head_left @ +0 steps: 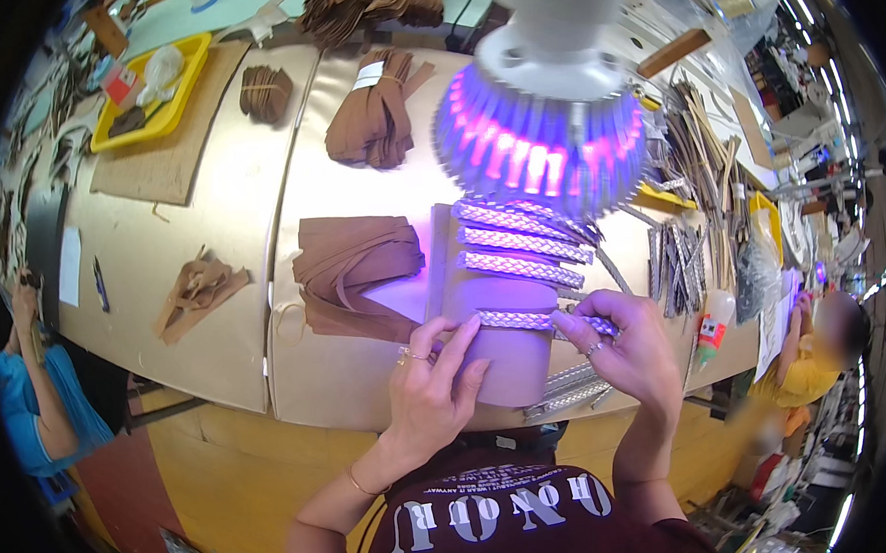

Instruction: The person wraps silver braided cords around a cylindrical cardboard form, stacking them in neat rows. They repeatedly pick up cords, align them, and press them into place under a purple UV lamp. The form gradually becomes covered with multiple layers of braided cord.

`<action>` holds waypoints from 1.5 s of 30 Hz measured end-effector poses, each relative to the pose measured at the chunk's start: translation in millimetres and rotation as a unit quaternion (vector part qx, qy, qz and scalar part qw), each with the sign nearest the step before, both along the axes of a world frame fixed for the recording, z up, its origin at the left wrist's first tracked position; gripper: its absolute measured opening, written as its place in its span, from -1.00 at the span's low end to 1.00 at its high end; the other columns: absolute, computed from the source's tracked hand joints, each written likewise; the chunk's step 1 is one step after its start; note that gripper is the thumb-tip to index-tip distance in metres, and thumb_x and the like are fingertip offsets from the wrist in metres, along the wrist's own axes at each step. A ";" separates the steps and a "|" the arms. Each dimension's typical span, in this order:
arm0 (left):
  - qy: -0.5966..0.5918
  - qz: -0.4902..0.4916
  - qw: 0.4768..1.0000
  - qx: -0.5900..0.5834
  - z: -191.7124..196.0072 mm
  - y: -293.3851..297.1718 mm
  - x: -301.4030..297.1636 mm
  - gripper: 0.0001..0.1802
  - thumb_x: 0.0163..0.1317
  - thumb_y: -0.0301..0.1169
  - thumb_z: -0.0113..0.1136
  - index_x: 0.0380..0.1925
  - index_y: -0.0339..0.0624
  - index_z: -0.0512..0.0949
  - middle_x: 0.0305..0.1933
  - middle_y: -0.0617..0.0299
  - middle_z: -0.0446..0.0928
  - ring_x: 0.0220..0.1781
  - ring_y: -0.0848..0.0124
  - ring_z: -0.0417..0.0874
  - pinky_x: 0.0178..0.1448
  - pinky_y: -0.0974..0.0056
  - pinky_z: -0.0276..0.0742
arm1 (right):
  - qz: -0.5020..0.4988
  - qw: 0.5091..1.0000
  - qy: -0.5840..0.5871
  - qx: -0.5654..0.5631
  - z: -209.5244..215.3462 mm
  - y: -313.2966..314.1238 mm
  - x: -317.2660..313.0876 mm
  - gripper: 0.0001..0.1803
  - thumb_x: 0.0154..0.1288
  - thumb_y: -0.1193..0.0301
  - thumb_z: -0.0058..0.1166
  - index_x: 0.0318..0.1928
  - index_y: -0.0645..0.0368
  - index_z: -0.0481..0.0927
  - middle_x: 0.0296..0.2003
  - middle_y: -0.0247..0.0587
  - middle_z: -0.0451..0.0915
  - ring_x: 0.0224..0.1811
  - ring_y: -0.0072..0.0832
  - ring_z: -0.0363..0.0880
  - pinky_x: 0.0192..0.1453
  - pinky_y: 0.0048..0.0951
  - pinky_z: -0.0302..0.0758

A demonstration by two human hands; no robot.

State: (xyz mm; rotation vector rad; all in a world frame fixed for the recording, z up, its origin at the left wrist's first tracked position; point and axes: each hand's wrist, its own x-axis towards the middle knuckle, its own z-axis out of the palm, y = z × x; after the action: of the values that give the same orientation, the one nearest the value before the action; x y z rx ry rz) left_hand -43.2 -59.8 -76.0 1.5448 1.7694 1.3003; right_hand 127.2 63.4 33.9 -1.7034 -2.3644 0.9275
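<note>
The right hand [629, 345] pinches a flat, silver braided strip [513, 320] near its right end, while the left hand [431, 382] puts a fingertip at its left end with the thumb spread apart; this strip lies across a smooth, round-edged pad [513, 368]. Just beyond are similar silver braided strips [521, 240], partly covered from view by a white, ribbed, purple-glowing lamp [546, 136]. Folded brown fabric strips [357, 266] lie at left, and a white-and-red bottle [713, 324] lies at right.
</note>
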 end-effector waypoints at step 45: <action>0.268 -0.108 0.957 -0.017 36.5 8.0 26.4 -0.33 0.33 -0.01 0.18 0.23 -0.32 0.41 0.40 -0.31 0.25 0.40 -0.23 0.32 0.40 -0.22 0.26 | -0.127 0.920 0.354 -0.109 -61.5 -8.8 32.6 -0.68 0.25 0.22 0.28 -0.42 0.25 0.64 -0.68 -0.27 0.50 -0.65 -0.51 0.38 -0.49 -0.41 0.32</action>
State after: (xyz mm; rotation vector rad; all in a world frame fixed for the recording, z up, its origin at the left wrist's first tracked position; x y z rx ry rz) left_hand -16.8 -51.7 -39.5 2.1464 1.8352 0.7830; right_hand 159.8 54.6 -27.7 -1.3537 -1.5793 1.4815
